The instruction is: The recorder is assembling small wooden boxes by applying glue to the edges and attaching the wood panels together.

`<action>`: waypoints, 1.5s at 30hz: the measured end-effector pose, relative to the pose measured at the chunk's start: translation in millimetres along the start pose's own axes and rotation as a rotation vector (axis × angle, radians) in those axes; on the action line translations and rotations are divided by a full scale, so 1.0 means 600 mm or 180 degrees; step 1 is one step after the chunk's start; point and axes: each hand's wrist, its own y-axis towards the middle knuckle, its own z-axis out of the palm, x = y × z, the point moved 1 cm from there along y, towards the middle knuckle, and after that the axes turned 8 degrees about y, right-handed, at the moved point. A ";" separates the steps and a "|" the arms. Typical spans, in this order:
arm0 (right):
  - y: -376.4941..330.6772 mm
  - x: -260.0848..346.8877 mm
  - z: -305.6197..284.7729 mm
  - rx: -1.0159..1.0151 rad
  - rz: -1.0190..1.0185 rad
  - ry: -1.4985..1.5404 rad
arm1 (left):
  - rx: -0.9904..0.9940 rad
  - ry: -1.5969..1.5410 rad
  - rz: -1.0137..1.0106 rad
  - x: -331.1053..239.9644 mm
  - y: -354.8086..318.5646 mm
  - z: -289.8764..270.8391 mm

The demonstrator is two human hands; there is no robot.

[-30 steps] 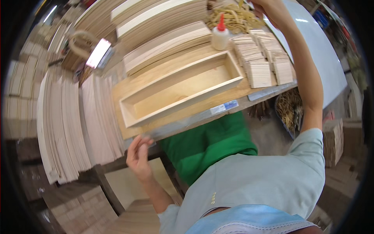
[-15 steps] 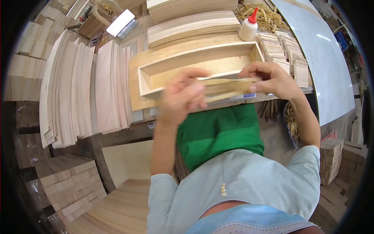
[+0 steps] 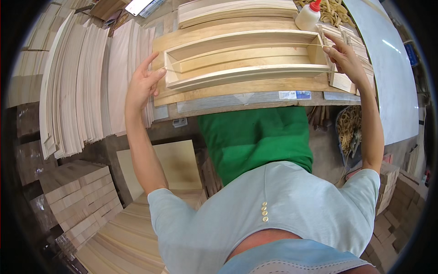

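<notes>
A long, shallow wooden box [image 3: 246, 70] without a lid lies on a flat board [image 3: 205, 93] on the workbench. A thin tan rubber band [image 3: 255, 44] is stretched lengthwise over it from one hand to the other. At the box's left end my left hand [image 3: 145, 84] holds the band on its fingers, with thumb and forefinger spread. Beyond the right end, my right hand [image 3: 345, 58] grips the other end of the band, its forefinger extended. The band's lower strand is too thin to follow along the box's near wall.
Thin wooden boards [image 3: 84, 86] stand in rows at the left. A white glue bottle [image 3: 308, 17] with a red cap is behind the box's right end, near a heap of rubber bands [image 3: 335, 13]. Small wooden slats [image 3: 360, 57] lie at the right. Planks [image 3: 237, 11] are stacked behind.
My hands have moved apart, left and right, stretching the rubber band from in front of the box to over its length. The view has shifted, and the bench sits higher in the picture.
</notes>
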 end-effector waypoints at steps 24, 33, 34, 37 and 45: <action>0.098 -0.053 -0.015 0.0776 0.0586 0.1890 | 0.0536 -0.2605 -0.0562 0.106 0.143 -0.008; 0.100 -0.049 -0.002 0.0749 0.0372 0.1954 | 0.0091 -0.2554 -0.0725 0.115 0.131 -0.009; 0.101 -0.050 -0.002 0.0796 0.0364 0.1909 | 0.0156 -0.2561 -0.0622 0.113 0.130 -0.009; 0.104 -0.050 -0.013 0.0844 0.0445 0.1896 | 0.0295 -0.2567 -0.0467 0.111 0.133 -0.004; 0.107 -0.050 -0.005 0.0670 0.0623 0.1379 | 0.0635 -0.2196 -0.0233 0.101 0.125 -0.010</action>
